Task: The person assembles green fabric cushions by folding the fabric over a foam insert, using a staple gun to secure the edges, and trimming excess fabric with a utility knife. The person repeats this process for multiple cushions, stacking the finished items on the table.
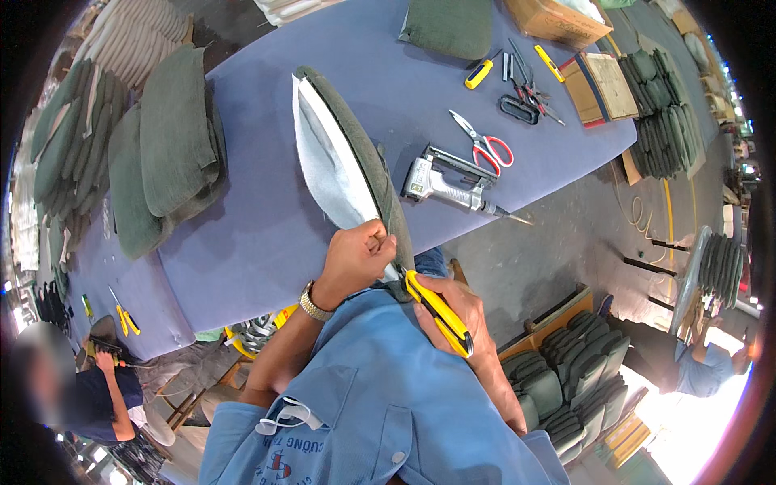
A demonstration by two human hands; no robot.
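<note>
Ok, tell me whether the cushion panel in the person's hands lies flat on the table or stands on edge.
On edge. The cushion panel rises narrow-side up from the purple table, white lining and green fabric both showing; the left hand pinches its near end.

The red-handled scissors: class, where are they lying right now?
The red-handled scissors lie on the purple table, right of centre, between the staple gun and the black scissors.

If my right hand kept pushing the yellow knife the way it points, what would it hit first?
The right hand aims the yellow utility knife up-left; it would probably meet the green fabric-covered panel first, close beside the left hand.
</note>
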